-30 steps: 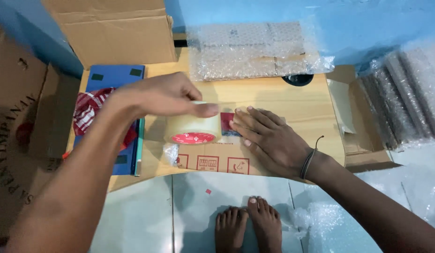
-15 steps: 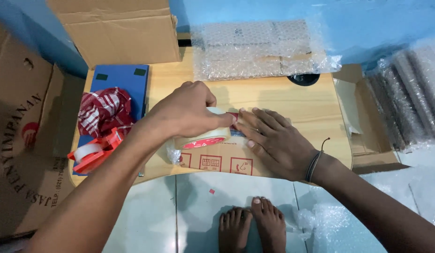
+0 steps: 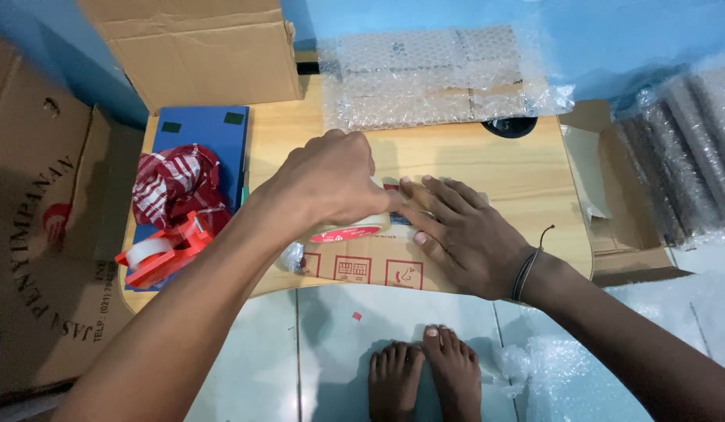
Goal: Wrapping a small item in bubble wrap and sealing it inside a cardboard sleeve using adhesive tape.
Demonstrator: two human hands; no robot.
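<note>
My left hand (image 3: 331,184) grips a roll of clear packing tape (image 3: 349,230) with a red core, pressed down on a flat brown cardboard parcel (image 3: 362,266) that lies on a low wooden table (image 3: 526,176). My right hand (image 3: 460,234) lies flat on the parcel, fingers spread, right beside the roll. The two hands touch near the parcel's top edge. Most of the parcel is hidden under my hands.
A red tape dispenser (image 3: 155,254) and a red-and-white cloth (image 3: 175,184) lie on a blue board (image 3: 206,133) at the left. Bubble wrap (image 3: 433,74) sits at the table's back, cardboard boxes (image 3: 198,47) around, wrapped rolls (image 3: 683,156) at the right. My bare feet (image 3: 425,375) rest on tiles.
My left hand has slid the tape roll rightward across the parcel until it meets my right hand. The right hand has stayed pressed on the parcel.
</note>
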